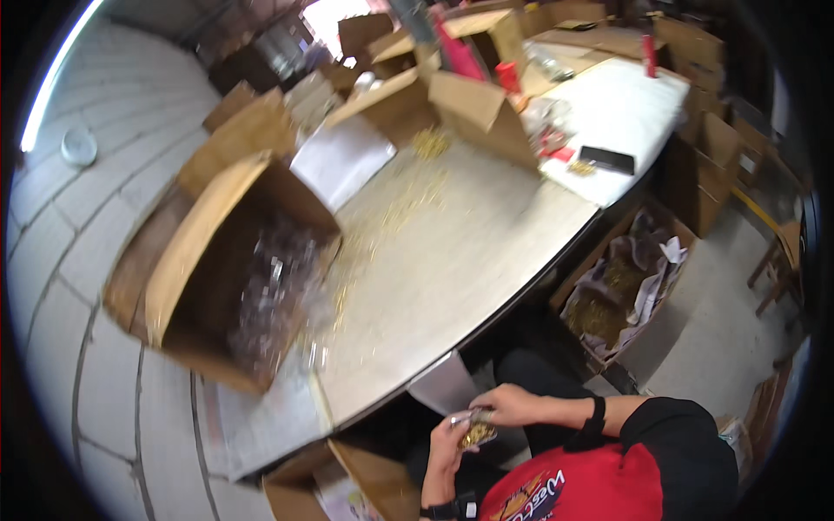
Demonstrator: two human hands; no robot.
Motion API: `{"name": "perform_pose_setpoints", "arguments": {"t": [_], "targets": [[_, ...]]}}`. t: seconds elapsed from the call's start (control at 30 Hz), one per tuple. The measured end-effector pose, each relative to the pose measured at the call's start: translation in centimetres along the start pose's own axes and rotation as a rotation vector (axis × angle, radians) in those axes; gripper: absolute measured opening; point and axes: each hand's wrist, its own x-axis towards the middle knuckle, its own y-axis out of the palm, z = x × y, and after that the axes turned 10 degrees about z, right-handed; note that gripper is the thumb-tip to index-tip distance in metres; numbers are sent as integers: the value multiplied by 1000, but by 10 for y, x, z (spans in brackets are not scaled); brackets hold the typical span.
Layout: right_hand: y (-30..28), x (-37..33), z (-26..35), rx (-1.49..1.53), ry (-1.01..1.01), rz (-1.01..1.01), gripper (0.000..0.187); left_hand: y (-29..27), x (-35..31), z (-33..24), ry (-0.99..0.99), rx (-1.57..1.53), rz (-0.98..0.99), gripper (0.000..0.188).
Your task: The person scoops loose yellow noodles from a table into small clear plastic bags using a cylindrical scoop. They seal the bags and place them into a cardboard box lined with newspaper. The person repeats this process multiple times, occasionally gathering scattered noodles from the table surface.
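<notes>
Below the table's front edge, close to my body, my left hand [444, 447] is closed around a small clear packet [479, 435] with gold-coloured bits inside. Whether it is a stiff box or a soft bag I cannot make out. My right hand [512, 405] pinches at its top edge, fingers bent, touching the left fingertips. Just behind both hands stands a pale flat panel [443, 383]. On the table, a tipped cardboard box [208, 252] holds many clear plastic pieces [276, 300]. Small gold pieces [430, 143] lie heaped and scattered on the tabletop.
The pale table [452, 252] curves ahead of me. A black phone [607, 160] and a red upright object [649, 56] are at its right end. An open carton [638, 321] with gold pieces and paper stands at right. Another carton [373, 478] sits below left.
</notes>
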Motion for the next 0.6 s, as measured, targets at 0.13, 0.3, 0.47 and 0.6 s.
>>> {"name": "perform_pose_setpoints", "arguments": {"t": [0.13,0.3,0.47,0.6], "targets": [[-7,-4,-10,-213,-45,-103,23,9,11,4,-16,-13,-35,21],[-10,-7,0,-351,-70,-122,18,15,17,9,25,-91,-54,21],[-9,-2,2,-445,-167,-246,20,26,15,-4,65,-55,-107,22],[-9,4,4,-412,-280,-238,24,22,13,-3,95,-96,-74,27]]}}
